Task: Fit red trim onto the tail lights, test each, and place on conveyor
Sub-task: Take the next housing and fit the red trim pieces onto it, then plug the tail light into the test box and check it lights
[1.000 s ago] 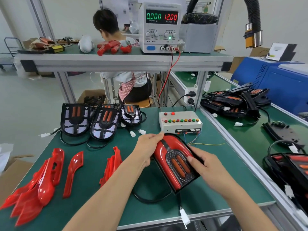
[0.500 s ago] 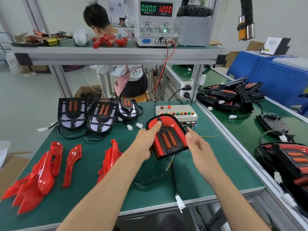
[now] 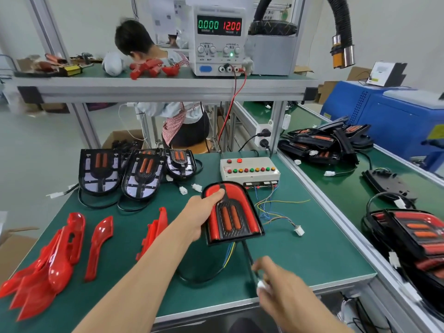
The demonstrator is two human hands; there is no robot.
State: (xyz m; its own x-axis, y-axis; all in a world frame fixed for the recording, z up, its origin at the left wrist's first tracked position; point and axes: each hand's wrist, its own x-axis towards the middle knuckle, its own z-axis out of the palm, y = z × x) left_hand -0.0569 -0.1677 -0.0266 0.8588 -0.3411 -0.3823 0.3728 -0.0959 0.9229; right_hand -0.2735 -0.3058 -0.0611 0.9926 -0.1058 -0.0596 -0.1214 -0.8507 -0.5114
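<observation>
My left hand grips a tail light with red trim fitted, holding it tilted above the green bench by its left edge, thumb on the red trim. Its black cable hangs down to my right hand, which pinches the white plug at the cable's end near the bench's front edge. The white test box with coloured buttons sits just behind the light, and its loose wires end in a white connector. Three untrimmed tail lights lie at the back left. Loose red trim pieces lie at the front left.
A power supply reading 12.00 stands on the upper shelf. The green conveyor runs along the right with finished tail lights piled on it and more at the near right. A person sits behind the bench.
My right hand let go of the tail light, dropped toward the front edge and took hold of the cable's white plug. My left hand alone now holds the light.
</observation>
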